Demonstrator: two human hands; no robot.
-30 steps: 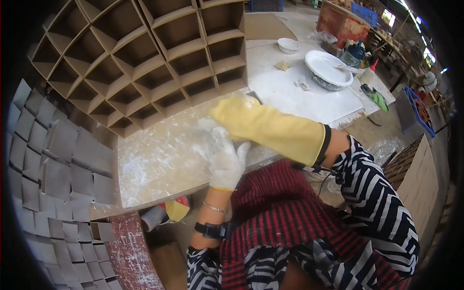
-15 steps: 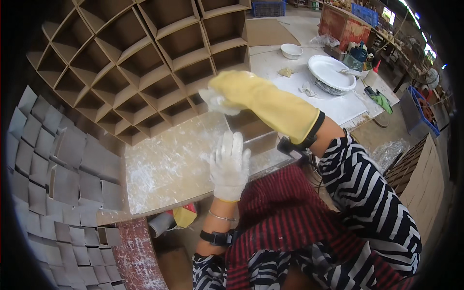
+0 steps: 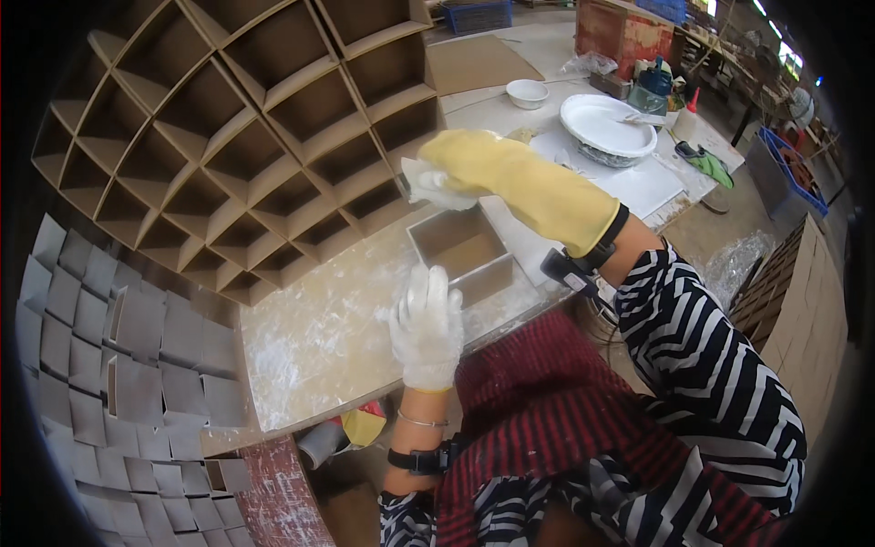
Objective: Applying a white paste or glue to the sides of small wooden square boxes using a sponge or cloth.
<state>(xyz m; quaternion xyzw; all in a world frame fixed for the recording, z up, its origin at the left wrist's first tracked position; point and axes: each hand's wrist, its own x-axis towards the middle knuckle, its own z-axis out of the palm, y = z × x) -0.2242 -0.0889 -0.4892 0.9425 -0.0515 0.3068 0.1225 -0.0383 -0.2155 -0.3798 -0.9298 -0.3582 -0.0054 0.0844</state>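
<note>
While the yellow-gloved right hand (image 3: 463, 162) holds a crumpled white cloth (image 3: 436, 188) beyond the open-topped fiberboard box (image 3: 485, 282) on the worktable (image 3: 305, 351), the white-gloved left hand (image 3: 426, 328) is nearer to it, extended fingers at its near-left corner; whether they grip, I cannot tell. Its long axis is unclear. More of its inside shows than 0.5 s ago.

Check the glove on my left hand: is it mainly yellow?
No, the left hand wears a white glove with only a thin yellow edge.
</note>
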